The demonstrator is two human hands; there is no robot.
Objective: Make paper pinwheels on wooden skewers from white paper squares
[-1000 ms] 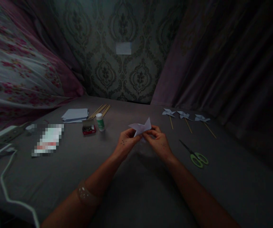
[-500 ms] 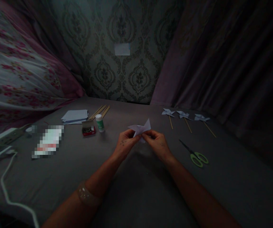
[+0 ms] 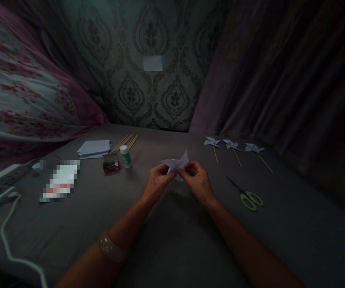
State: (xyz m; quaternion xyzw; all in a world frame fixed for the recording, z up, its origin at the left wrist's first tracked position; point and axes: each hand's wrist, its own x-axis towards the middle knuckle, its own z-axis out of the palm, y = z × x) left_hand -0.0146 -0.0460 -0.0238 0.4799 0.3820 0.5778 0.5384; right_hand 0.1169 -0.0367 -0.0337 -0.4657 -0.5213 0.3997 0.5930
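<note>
A white folded paper pinwheel [image 3: 177,163] is held up over the middle of the table, its pointed blades spread and no stick visible on it. My left hand [image 3: 158,178] pinches it from the left, thumb near the centre. From the other side my right hand [image 3: 197,180] grips it, thumb and fingers closed close to the centre. The thumbs nearly meet on the near face; fingers behind the paper are partly hidden. To the right of my right hand lie scissors [image 3: 247,198] with green handles.
Three pinwheels on sticks [image 3: 231,145] lie at the back right. Toward the left are a paper stack [image 3: 93,148], wooden sticks [image 3: 126,142], a glue bottle [image 3: 125,157], a small red box [image 3: 111,165] of metal bits, a blurred packet [image 3: 61,181] and a power strip [image 3: 6,178] with a white cable.
My right fingers have curled in closer behind the pinwheel, which has tilted slightly. Both hands still hold it in about the same place. The view has shifted a little.
</note>
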